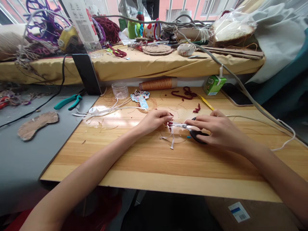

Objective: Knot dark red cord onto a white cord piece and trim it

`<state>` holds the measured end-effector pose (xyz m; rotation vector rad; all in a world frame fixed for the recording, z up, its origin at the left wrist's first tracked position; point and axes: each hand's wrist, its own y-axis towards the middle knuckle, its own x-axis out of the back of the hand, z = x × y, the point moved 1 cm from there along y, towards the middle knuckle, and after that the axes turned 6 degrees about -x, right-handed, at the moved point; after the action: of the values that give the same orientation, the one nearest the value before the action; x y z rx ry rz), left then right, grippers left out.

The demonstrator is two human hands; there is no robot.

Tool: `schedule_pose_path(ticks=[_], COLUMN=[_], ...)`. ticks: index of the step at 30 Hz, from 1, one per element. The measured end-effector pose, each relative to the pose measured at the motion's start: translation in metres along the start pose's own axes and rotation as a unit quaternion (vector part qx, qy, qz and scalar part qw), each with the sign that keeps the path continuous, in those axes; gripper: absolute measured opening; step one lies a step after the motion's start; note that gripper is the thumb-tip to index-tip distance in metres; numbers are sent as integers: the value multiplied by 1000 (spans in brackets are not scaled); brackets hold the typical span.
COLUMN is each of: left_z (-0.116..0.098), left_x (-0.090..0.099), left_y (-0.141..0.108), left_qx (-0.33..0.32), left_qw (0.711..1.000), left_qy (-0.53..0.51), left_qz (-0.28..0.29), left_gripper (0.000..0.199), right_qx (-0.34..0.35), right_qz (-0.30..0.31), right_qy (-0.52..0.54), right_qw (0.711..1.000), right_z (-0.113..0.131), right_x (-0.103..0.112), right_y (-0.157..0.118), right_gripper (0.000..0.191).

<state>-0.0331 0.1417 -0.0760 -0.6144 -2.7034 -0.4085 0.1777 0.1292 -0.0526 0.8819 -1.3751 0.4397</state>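
Note:
Near the middle of the wooden board, my left hand (157, 120) pinches a small dark red yarn piece (170, 124), partly hidden by the fingers. White cords (172, 138) hang down from it onto the board. My right hand (214, 128) grips black-handled scissors (184, 125), its fingers in the loops. The blades point left and reach the red yarn beside my left fingertips. Whether the blades are closed on the yarn is too small to tell. Behind the hands lie loose red yarn scraps (196, 108) and a longer dark red strand (185, 93).
On the board (144, 173) stand a clear cup (120, 90), an orange thread cone (157, 84) and a green drink carton (214, 85). A yellow tool (206, 102) lies behind my right hand. Teal pliers (69, 102) rest at left. A grey cable (237, 78) crosses the right side.

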Motion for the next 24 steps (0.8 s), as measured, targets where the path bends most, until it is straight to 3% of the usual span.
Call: schedule_pose_path(ticks=[6,11,15,24], left_z=[3,2,0,0], left_x=[-1,-1,-1,-1], left_y=[0,0,1,0], left_qx=[-2,4,14,14], left_qw=[999,997,996,995], left_qy=[-40,-68,-72,-99], left_qz=[8,-27,-43,-20], left_gripper=[22,21,20,17], right_qx=[22,9,-6,29], right_qz=[-6,-33,-17,-27], right_qy=[-14,3,13,-28], right_qw=[1000,999,1000,999], right_z=[-1,-3,-2,0], right_x=[-2,-1,0,-2], right_y=[-1,-1,0,0], right_gripper=[29,29,29,27])
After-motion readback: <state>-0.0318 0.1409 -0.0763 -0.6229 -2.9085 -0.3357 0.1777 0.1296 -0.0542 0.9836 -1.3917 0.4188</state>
